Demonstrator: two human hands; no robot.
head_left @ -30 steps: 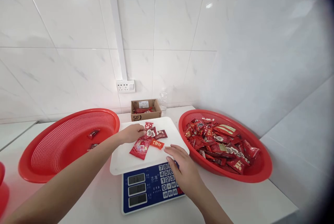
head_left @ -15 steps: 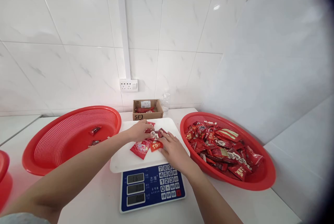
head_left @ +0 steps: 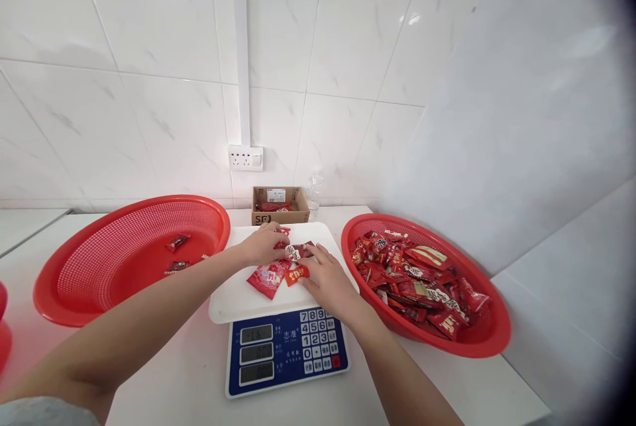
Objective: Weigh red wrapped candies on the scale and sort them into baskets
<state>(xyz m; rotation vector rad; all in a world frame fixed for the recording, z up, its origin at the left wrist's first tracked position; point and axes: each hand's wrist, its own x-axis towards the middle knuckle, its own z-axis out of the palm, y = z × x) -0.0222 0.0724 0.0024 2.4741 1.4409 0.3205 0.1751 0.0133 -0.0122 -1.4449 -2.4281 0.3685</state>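
Observation:
On the white weighing pan [head_left: 231, 300] of a blue counter scale [head_left: 288, 353], both hands are at a small group of red snack packets. My left hand [head_left: 264, 245] has its fingers bent at the left end of a dark red packet [head_left: 294, 252] with white lettering. My right hand [head_left: 332, 280] comes from the right, its fingers on that packet's right end and its thumb beside a small orange-red packet [head_left: 297, 275]. A pinkish-red packet [head_left: 268, 280] lies flat just in front of my left hand. The fingertips are partly hidden among the wrappers.
To the right stands a red basket [head_left: 499, 333] piled with red packets [head_left: 417, 280]. A red perforated basket [head_left: 89, 267] at the left holds a few small packets [head_left: 177, 242]. Behind the scale are a cardboard box [head_left: 278, 217] with packets and a clear plastic bottle [head_left: 315, 191].
The view has shifted slightly. Both hands stay at the same packets, and the right fingers sit a little differently on the dark red packet's end.

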